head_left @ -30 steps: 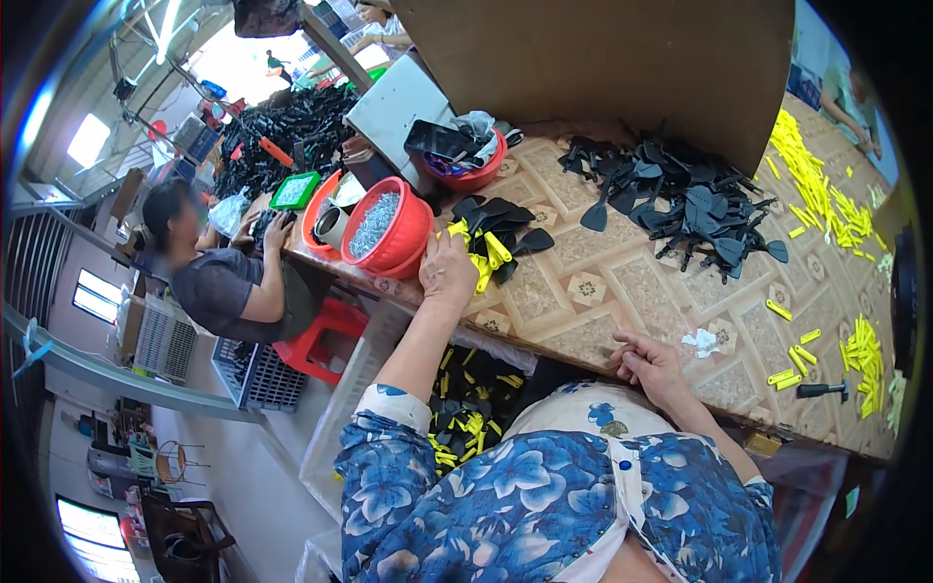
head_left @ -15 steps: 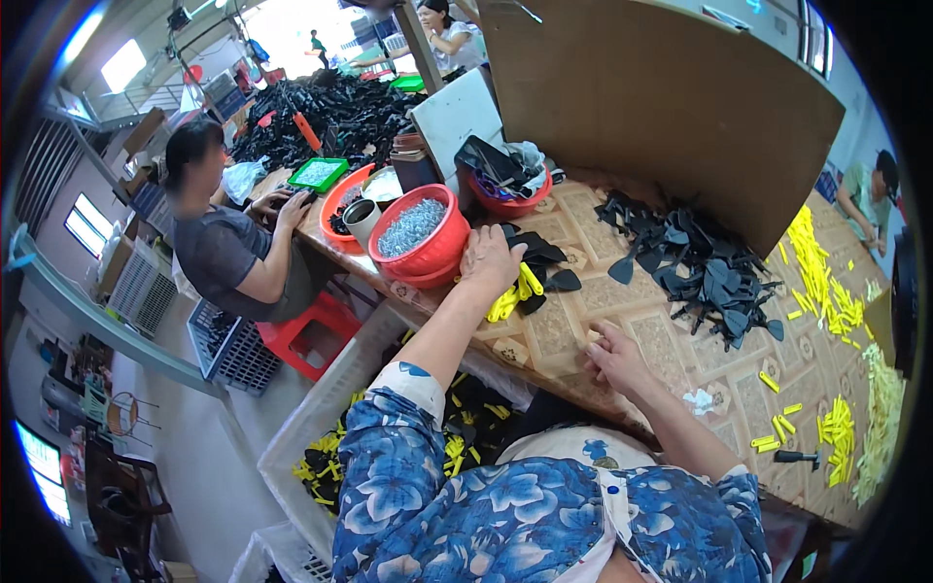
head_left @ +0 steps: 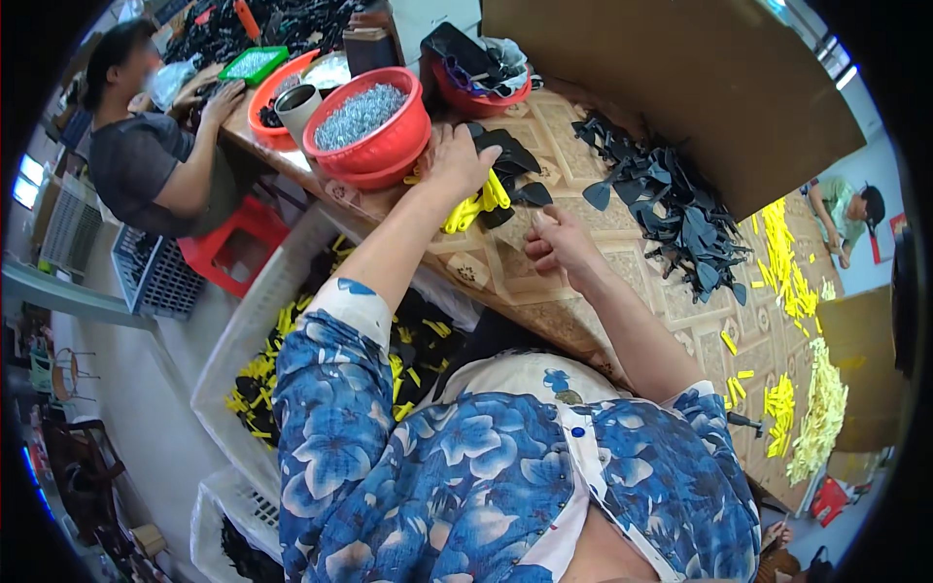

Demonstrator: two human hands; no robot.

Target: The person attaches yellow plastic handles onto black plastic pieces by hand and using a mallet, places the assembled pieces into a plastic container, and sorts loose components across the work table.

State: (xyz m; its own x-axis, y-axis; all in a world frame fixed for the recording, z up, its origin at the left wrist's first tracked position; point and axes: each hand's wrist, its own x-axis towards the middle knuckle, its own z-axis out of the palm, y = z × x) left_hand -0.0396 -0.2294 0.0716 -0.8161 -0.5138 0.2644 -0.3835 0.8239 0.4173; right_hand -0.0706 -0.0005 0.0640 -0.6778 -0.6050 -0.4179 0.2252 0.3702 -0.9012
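Observation:
My left hand [head_left: 455, 163] rests beside the red bowl [head_left: 374, 146] of small silvery metal parts, over a heap of flat black blades with yellow handles [head_left: 478, 206]. Its fingers are stretched out and its thumb stands apart; the fingertips are partly hidden. To the right, my right hand [head_left: 566, 248] is raised above the table's near edge with fingers curled and thumb against the forefinger. Whether anything is pinched there is too small to tell. A dark blade [head_left: 532, 194] lies just beyond it.
A pile of black blades [head_left: 680, 219] lies before a cardboard panel [head_left: 671, 87]. Yellow handles [head_left: 787, 262] and pale strips [head_left: 819, 413] cover the right side. Below the table's left edge is a white crate [head_left: 228, 374] of black and yellow pieces. A co-worker [head_left: 146, 155] sits at left.
The view has shifted, so the table appears farther left and higher. My right hand has come closer to my left hand and the yellow-handled heap. My left hand stays beside the red bowl.

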